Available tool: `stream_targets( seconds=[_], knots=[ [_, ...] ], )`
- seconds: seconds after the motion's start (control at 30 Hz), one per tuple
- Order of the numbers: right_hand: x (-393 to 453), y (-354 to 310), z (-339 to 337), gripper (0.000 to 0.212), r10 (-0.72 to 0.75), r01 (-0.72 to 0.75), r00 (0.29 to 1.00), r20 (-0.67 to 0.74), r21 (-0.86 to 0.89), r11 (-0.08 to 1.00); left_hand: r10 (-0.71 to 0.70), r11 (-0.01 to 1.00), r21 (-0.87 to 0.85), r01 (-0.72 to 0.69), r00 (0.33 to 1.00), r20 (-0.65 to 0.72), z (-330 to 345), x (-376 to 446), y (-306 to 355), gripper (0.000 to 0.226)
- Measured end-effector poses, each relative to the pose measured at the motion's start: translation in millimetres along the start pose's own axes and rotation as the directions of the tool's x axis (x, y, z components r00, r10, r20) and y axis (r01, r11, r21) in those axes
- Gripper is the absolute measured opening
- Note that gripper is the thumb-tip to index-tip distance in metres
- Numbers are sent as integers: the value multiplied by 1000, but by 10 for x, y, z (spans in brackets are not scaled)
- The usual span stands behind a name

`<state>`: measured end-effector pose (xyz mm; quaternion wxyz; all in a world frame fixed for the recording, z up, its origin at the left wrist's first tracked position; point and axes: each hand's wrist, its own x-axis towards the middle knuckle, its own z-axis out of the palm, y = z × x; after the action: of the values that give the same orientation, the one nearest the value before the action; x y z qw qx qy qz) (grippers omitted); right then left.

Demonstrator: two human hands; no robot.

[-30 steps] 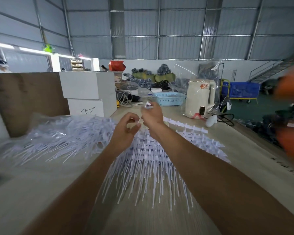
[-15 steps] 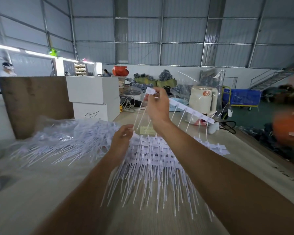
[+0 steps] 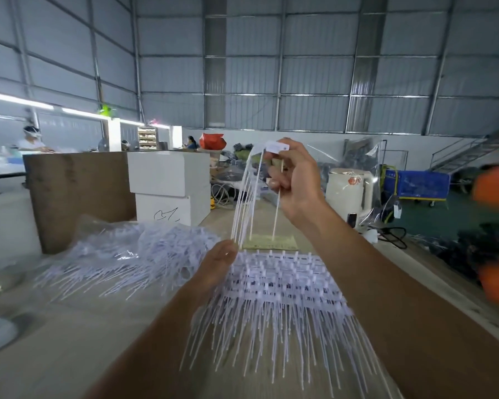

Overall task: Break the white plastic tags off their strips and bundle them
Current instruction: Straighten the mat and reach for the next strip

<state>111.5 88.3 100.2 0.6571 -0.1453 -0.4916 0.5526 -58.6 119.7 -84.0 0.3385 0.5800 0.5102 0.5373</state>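
Observation:
My right hand (image 3: 293, 180) is raised above the table and pinches the head end of a strip of white plastic tags (image 3: 247, 197), whose thin tails hang down. My left hand (image 3: 216, 266) is lower and gathers the tails' bottom ends between its fingers. Under both forearms lies a flat stack of tag strips (image 3: 283, 286), with their tails pointing toward me. A loose heap of white tags (image 3: 121, 254) on clear plastic film lies to the left.
Two white boxes (image 3: 167, 185) and a brown board (image 3: 78, 197) stand at the back left. A white kettle (image 3: 347, 194) stands at the back right, with cables beside it. A yellowish slip (image 3: 271, 242) lies beyond the stack. Blurred orange shapes (image 3: 496, 234) fill the right edge.
My right hand rose higher and turned the strip from sideways to hanging almost end-on. My left hand moved up to the hanging tails and closed on them. The camera tilted upward.

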Motion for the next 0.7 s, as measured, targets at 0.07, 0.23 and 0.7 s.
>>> stream_targets(
  seconds=[0.07, 0.23, 0.7],
  knots=[
    [-74, -47, -142, 20, 45, -55, 996, 76, 137, 989, -6, 999, -40, 1, 993, -121, 5, 5, 45, 40],
    [-342, -73, -750, 12, 128, -150, 987, 98, 264, 953, -136, 841, -536, 67, 987, -90, -80, -49, 323, 65],
    [-957, -107, -2155, 17, 351, -505, 836, -422, -342, 792, -99, 981, -161, 110, 992, 73, -117, -772, 741, 16]
  ],
)
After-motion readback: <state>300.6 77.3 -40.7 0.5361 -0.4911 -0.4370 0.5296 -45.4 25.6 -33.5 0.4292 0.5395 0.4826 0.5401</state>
